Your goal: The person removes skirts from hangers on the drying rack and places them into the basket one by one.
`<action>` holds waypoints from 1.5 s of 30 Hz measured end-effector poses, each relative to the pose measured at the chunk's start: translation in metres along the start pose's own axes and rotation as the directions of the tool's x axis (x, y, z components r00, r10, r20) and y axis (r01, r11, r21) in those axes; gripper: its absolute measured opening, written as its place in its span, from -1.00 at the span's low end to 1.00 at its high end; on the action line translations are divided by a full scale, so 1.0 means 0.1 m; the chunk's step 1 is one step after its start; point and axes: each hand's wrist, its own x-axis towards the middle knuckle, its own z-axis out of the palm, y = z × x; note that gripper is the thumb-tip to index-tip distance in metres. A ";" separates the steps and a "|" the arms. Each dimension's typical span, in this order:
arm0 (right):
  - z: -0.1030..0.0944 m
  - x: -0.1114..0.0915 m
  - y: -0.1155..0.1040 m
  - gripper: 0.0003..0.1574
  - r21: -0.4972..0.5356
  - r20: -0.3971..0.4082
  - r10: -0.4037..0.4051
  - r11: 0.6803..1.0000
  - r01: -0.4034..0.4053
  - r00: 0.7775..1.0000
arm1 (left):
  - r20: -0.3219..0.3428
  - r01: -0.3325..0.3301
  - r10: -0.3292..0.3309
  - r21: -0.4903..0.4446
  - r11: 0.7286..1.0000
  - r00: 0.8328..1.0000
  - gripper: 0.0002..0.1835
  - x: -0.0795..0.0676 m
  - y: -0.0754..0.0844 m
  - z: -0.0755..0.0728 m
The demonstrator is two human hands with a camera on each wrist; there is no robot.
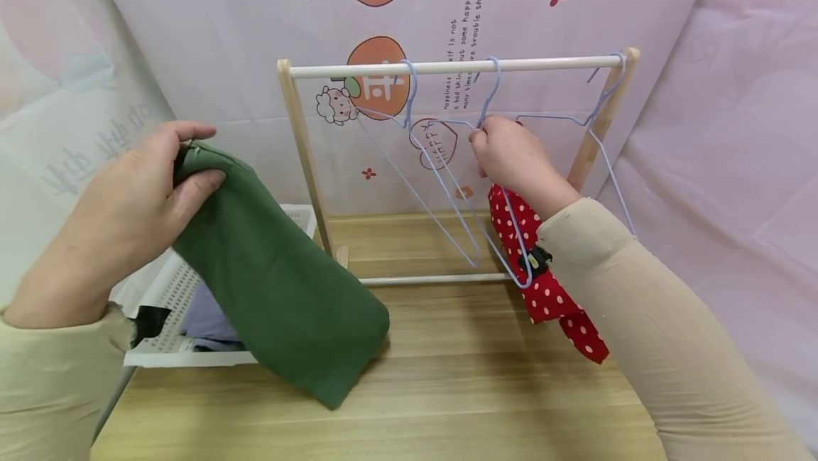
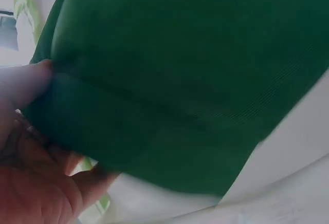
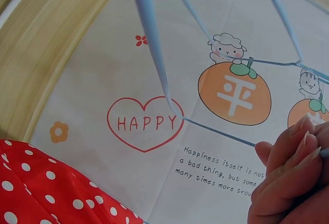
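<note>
Up at the left, my left hand [image 1: 131,198] pinches the top edge of a green cloth [image 1: 275,283], thumb in front and fingers behind. The cloth drapes down to the right over the table; a stitched hem line crosses it in the left wrist view. My right hand [image 1: 516,155] grips a blue clothes hanger [image 1: 492,91] at its neck, just below the hook, which is over the rack's white top bar [image 1: 447,67]. That hanger's arm [image 3: 218,133] runs into the curled fingers in the right wrist view.
Another blue hanger [image 1: 410,95] hangs to the left on the bar, and a third [image 1: 603,102] at the right post. A red polka-dot cloth [image 1: 549,301] hangs low at the right, partly behind my forearm. Beneath the green cloth, a white basket [image 1: 169,290] holds grey-blue cloth [image 1: 207,319].
</note>
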 end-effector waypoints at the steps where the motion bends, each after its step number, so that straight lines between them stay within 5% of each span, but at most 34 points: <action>1: 0.00 0.00 0.00 -0.50 -0.001 0.000 -0.002 1.000 0.002 1.000 | -0.011 0.012 -0.012 -0.020 1.000 1.000 -0.50 0.00 -0.01 0.01; 7: 0.01 0.00 -0.01 -0.51 0.002 0.004 -0.005 1.000 0.005 1.000 | -0.074 -0.008 0.004 -0.053 0.999 0.997 -0.63 0.00 -0.02 0.03; 20: -0.02 -0.01 0.02 -0.47 0.000 0.015 -0.001 1.000 0.001 1.000 | -0.126 -0.014 0.028 0.106 0.994 0.992 -0.69 0.11 0.00 0.04; 26: -0.01 -0.01 0.01 -0.47 -0.001 0.015 -0.003 1.000 0.003 1.000 | -0.168 -0.117 0.140 0.140 0.983 0.976 -0.36 0.12 -0.04 0.04; 31: 0.00 0.00 0.00 -0.47 0.008 0.019 0.007 1.000 -0.007 1.000 | -0.019 -0.069 0.072 0.119 0.990 0.997 -0.26 0.11 -0.09 -0.01; 35: 0.01 0.00 0.01 -0.46 0.018 0.018 0.011 1.000 -0.011 1.000 | 0.079 -0.053 0.043 0.129 0.990 0.996 -0.35 0.09 -0.11 -0.04; 45: 0.00 -0.02 0.04 -0.44 0.068 0.012 0.026 0.997 -0.026 1.000 | 0.029 -0.087 0.085 0.101 0.991 0.996 -0.60 0.10 -0.13 -0.04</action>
